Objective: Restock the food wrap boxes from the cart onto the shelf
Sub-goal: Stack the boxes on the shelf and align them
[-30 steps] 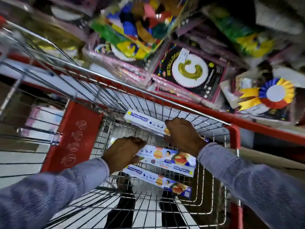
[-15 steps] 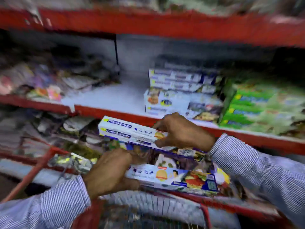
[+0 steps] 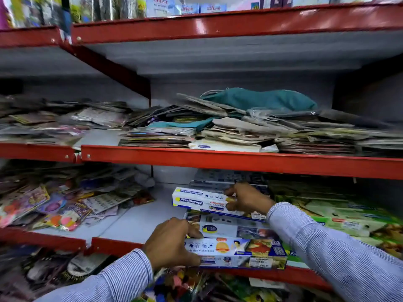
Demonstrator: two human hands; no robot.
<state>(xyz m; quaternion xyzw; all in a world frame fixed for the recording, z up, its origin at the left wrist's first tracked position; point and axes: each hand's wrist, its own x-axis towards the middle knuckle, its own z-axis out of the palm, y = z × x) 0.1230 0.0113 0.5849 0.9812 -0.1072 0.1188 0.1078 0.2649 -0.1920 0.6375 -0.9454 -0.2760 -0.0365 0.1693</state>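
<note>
Fingers of my right hand (image 3: 245, 201) are clamped on the right part of a white and blue food wrap box (image 3: 202, 200), which I hold just above the stack of boxes (image 3: 231, 227) already lying on the lower shelf (image 3: 139, 223). The free end of that box sticks out to the left of my fingers, printed with a blue brand name. My left hand (image 3: 172, 240) is closed on the left end of a second food wrap box (image 3: 237, 251), thumb on its top face and fingers curled under its front edge. This second box reaches away to the right of my fingers and sits at the shelf's red front lip (image 3: 113, 245), overhanging it a little. Beyond my right fingers, green boxes (image 3: 340, 216) fill the shelf's right side. Left of my left fingers the white shelf board is bare, then comes a heap of colourful flat packets (image 3: 54, 205). Above my fingers, the next shelf carries piles of flat packets (image 3: 239, 129) with a teal cloth bundle (image 3: 259, 99) on top. Both sleeves are striped.
</note>
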